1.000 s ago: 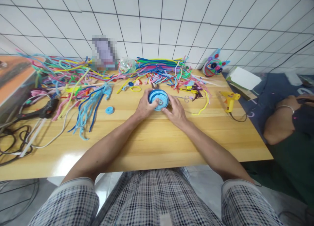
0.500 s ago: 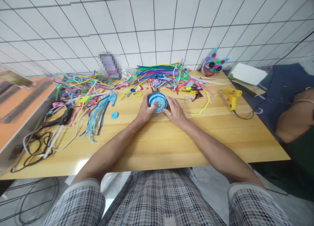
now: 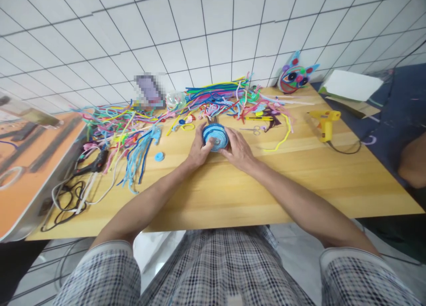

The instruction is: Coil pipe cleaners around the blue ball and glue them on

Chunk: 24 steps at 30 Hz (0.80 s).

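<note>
Between my two hands is a round blue coil (image 3: 218, 132), wound in rings from what look like pipe cleaners, darker at the rim and lighter inside. My left hand (image 3: 199, 150) grips its left side, the thumb pressed near the middle. On the other side, my right hand (image 3: 240, 150) curls round the edge with the thumb low. A small light-blue coil (image 3: 159, 156) lies on the table left of my hands. Scissors (image 3: 254, 130) rest just to the right, close to a yellow cutter-like tool (image 3: 258, 118).
Loose pipe cleaners (image 3: 213, 95) heap along the tiled wall. A yellow glue gun (image 3: 326, 123) stands right; a black glue gun (image 3: 95, 162) with tangled cords lies left. A decorated animal head (image 3: 294, 79) and a white box (image 3: 354, 84) are at the back right. Another person's arm (image 3: 414, 157) shows at the right edge.
The camera view has turned slightly, so the tabletop things appear shifted right. Both hands keep hold of the blue coil, with little visible change in grip. The other person's arm shows less.
</note>
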Each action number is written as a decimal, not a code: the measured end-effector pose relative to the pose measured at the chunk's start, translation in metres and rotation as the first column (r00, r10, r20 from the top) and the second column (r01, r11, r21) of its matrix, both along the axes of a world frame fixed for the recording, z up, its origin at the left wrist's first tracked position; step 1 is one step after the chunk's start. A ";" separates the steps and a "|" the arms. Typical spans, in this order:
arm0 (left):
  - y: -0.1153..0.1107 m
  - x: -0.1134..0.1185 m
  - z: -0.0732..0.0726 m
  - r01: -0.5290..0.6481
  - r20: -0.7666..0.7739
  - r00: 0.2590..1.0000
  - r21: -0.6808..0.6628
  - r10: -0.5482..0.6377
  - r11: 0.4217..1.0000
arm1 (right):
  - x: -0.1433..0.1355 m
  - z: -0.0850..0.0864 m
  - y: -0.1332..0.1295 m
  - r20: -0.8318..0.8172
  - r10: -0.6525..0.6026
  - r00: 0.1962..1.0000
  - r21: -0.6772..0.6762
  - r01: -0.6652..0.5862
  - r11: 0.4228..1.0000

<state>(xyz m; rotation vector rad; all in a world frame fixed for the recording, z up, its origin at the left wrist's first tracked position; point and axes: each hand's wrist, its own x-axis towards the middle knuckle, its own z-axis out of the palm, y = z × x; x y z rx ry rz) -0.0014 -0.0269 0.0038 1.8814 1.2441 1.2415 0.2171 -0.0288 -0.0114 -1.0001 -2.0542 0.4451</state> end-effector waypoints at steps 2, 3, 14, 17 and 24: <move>-0.001 0.002 0.001 0.004 0.000 1.000 0.013 -0.004 1.000 | 0.001 0.001 -0.001 0.006 -0.002 1.000 -0.004 0.002 1.000; -0.002 0.002 0.001 0.009 0.000 1.000 0.018 -0.009 1.000 | 0.001 0.001 -0.002 0.012 -0.004 1.000 -0.007 0.004 1.000; -0.002 0.004 -0.012 -0.027 0.087 0.996 0.025 0.024 0.999 | 0.009 0.008 -0.007 0.073 0.003 0.997 -0.020 -0.002 1.000; -0.001 0.008 -0.013 -0.003 0.130 0.992 0.026 -0.001 1.000 | 0.013 0.010 -0.008 0.072 -0.010 0.997 -0.017 0.011 1.000; 0.000 0.012 -0.012 0.008 0.202 0.979 0.008 -0.009 1.000 | 0.016 0.013 -0.012 0.066 -0.061 0.996 -0.022 0.062 0.998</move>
